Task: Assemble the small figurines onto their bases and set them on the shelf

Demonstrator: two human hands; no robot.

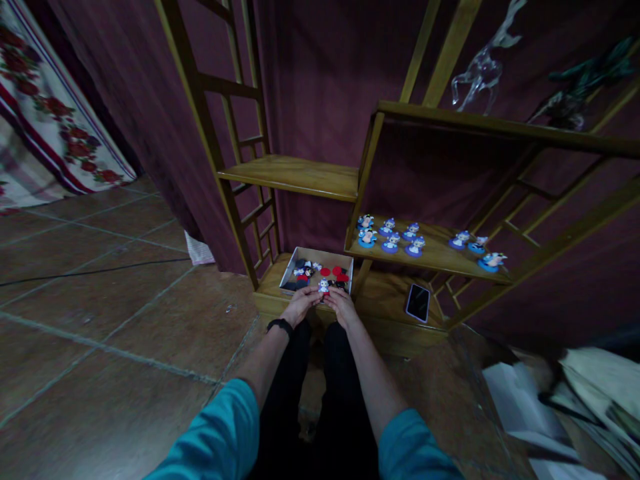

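Between my two hands is a small white and purple figurine [323,285] with red at its base, upright at the front edge of a shallow cardboard box [327,255]. My left hand [301,304] grips it from the left with fingertips closed on it. From the right, the fingers of my right hand [342,305] also close on its lower part. Behind it, the box holds red discs [337,271], dark pieces and more small figurines [306,269]. The exact grip of the fingertips is partly hidden.
Several figurines on blue and purple bases [391,241] stand on a wooden shelf [435,257] to the right. A phone [418,303] lies on the lower board. Higher up stand a glass horse figure [480,73] and a dark green statue [575,87]. A white box [525,400] sits on the floor.
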